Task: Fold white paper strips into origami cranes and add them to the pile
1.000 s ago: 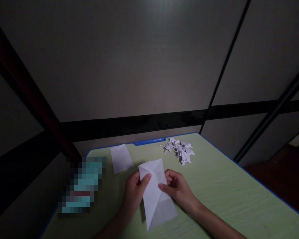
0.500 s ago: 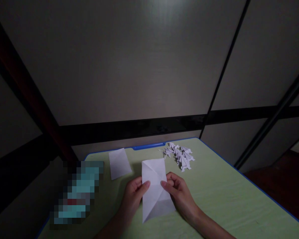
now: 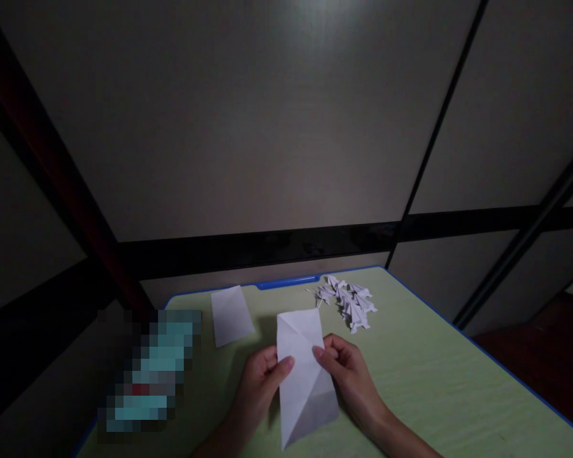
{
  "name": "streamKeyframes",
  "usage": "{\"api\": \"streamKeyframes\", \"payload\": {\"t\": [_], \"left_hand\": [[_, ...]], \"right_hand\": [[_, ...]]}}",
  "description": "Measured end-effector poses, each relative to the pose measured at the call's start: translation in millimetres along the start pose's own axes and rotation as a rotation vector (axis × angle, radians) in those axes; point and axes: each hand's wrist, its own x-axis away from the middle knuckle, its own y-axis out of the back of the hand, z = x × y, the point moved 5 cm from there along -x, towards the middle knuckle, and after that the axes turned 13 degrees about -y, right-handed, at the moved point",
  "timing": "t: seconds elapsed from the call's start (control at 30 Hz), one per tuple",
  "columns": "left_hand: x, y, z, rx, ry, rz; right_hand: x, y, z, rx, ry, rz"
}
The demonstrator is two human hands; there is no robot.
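Note:
A creased white sheet of paper (image 3: 302,381) is held up above the table, its long side running toward me. My left hand (image 3: 266,375) pinches its left edge, thumb on top and fingers behind. On the right edge, my right hand (image 3: 344,362) grips the sheet the same way. Diagonal creases cross the paper, and its lower right part lies in shadow. The fingertips under the sheet are hidden. Just beyond it lies a pile of small folded white paper pieces (image 3: 353,302), pointed in shape.
A flat white sheet (image 3: 232,316) lies at the back left of the green table (image 3: 439,362), which has a blue rim. A blurred-out teal object (image 3: 160,366) is at the left edge. Behind the table stand dark cabinet panels (image 3: 267,127).
The held sheet and both hands have shifted slightly down and right in view. The whole scene has drifted a little the same way. Both hands keep their grip.

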Motion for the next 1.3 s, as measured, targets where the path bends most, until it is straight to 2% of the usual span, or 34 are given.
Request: {"api": "streamKeyframes", "payload": {"t": [0.13,0.4,0.7,0.87,1.03,1.2,1.3], "left_hand": [[0.8,-0.1,0.5,-0.015,-0.01,0.014],[2.7,11.4,1.8,-0.132,-0.051,-0.133],[4.6,8.7,1.8,-0.191,-0.021,-0.066],[3.2,7.8,-0.1,-0.18,-0.083,-0.064],[2.9,6.4,-2.6,-0.121,-0.052,-0.058],[2.6,8.7,-2.2,-0.16,-0.027,-0.098],[2.4,5.9,-1.4,-0.174,-0.02,-0.045]], "right_hand": [[0.2,0.7,0.7,0.047,-0.011,-0.017],[4.8,-8.1,2.3,0.109,-0.051,0.052],[5.2,-11.9,2.1,0.187,-0.062,0.119],[5.0,-11.4,2.5,0.184,-0.057,0.108],[3.5,-8.4,1.5,0.13,-0.046,0.066],[3.9,-4.3,3.2,0.118,0.012,0.014],[5.4,-1.5,6.5,0.151,0.063,-0.043]]}}
